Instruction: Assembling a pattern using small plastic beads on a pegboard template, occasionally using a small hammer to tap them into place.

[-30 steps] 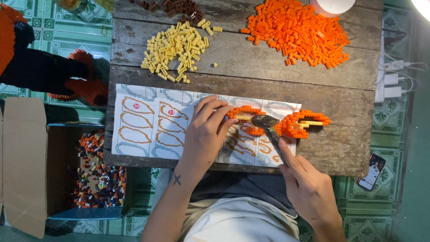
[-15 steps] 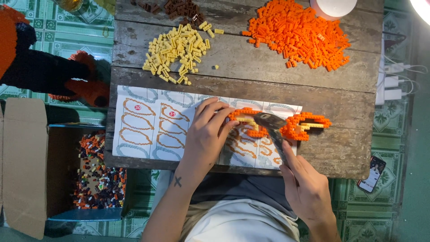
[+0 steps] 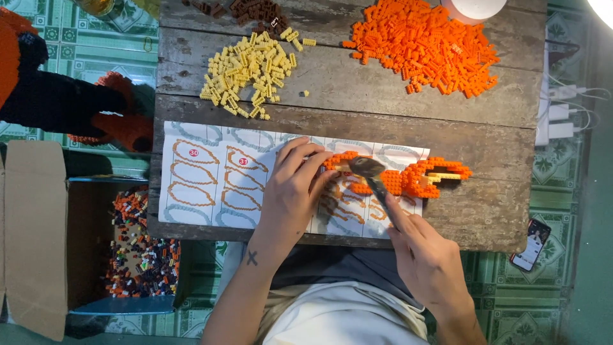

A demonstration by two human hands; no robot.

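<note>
An orange and pale-yellow brick assembly (image 3: 424,177) lies on a white instruction sheet (image 3: 211,179) printed with outline diagrams, on a worn wooden table (image 3: 491,137). My left hand (image 3: 295,185) lies flat on the sheet, its fingertips against the assembly's left end. My right hand (image 3: 429,262) grips the handle of a metal spoon (image 3: 366,168), whose bowl rests on the assembly's left part. Loose pale-yellow bricks (image 3: 251,70) and loose orange bricks (image 3: 424,45) are heaped at the table's far side.
Dark brown bricks (image 3: 252,9) lie at the far edge. A cardboard box (image 3: 38,236) of mixed small bricks sits on the floor at left. A large orange and black brick figure (image 3: 57,99) stands beyond it. A phone (image 3: 529,244) lies on the floor at right.
The view has shifted slightly. My right hand with the spoon has moved a little nearer me; the left hand stays pressed on the sheet.
</note>
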